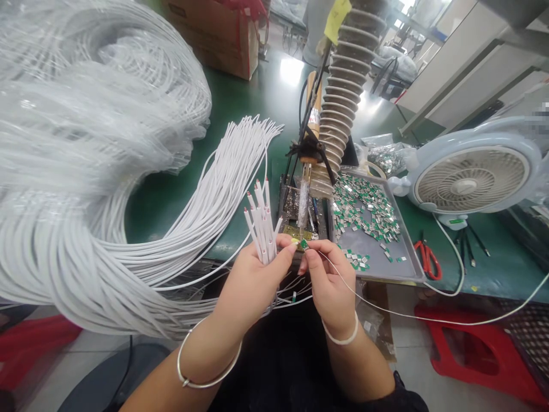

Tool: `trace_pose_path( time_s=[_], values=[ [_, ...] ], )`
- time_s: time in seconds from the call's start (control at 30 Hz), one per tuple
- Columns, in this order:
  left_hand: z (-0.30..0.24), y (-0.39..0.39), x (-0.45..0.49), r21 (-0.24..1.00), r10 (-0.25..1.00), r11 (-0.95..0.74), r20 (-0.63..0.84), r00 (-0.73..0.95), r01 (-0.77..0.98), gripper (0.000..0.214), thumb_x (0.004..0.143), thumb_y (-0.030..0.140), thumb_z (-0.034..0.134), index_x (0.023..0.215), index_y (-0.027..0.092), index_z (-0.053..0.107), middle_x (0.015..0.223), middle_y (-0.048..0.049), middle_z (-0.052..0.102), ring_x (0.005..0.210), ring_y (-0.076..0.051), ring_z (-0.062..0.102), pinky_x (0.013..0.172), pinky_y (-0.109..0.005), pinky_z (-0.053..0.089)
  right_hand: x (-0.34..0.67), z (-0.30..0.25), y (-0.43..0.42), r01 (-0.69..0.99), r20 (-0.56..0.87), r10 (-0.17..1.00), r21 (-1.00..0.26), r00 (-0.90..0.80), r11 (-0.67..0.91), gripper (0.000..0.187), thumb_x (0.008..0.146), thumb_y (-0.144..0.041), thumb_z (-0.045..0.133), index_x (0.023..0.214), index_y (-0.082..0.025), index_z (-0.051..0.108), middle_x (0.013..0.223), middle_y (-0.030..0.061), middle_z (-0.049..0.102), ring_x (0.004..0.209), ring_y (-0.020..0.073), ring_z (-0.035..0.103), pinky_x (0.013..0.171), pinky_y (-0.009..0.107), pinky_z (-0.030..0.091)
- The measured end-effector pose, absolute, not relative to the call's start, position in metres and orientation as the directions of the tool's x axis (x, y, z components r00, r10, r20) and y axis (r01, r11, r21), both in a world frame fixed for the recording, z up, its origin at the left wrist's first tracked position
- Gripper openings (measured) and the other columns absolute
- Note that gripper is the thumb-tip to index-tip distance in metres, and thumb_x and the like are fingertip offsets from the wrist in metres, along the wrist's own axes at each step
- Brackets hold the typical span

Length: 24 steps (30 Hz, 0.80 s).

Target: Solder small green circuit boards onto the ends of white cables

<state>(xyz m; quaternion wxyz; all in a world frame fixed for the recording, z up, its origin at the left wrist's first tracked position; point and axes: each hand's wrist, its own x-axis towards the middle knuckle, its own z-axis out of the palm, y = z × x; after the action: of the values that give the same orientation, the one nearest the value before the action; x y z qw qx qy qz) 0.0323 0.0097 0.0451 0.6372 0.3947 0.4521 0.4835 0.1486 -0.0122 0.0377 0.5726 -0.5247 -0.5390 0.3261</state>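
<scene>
My left hand is closed around a bundle of white cables, whose cut ends point up, some showing red wire. Its thumb and index finger meet close to a small green circuit board. My right hand is closed too, pinching a thin solder wire that trails off to the right. The board sits between both hands' fingertips; which fingers bear it I cannot tell. Just above it, the tip of a soldering iron points down from a stand.
A large coil of white cables, partly wrapped in plastic, fills the left. At right lie a metal tray of small green-and-silver boards, red-handled pliers and a fan. A ribbed hose hangs behind the iron. A cardboard box stands behind.
</scene>
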Motion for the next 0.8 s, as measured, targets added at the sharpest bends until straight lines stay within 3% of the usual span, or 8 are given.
trace_pose_path(
  time_s=[0.8],
  values=[
    [0.0423, 0.0095, 0.0325, 0.942, 0.966, 0.227, -0.185, 0.182, -0.246, 0.013, 0.082, 0.033, 0.059, 0.077, 0.021, 0.06, 0.054, 0.0081, 0.04, 0.047, -0.006, 0.029, 0.049, -0.021, 0.028, 0.1492, 0.0379, -0.0126, 0.143, 0.25, 0.943, -0.964, 0.22, 0.222, 0.007, 0.085, -0.019, 0.053, 0.089, -0.02, 0.059, 0.07, -0.0031, 0.055, 0.055, 0.0058, 0.057, 0.053, 0.018, 0.05]
  ],
)
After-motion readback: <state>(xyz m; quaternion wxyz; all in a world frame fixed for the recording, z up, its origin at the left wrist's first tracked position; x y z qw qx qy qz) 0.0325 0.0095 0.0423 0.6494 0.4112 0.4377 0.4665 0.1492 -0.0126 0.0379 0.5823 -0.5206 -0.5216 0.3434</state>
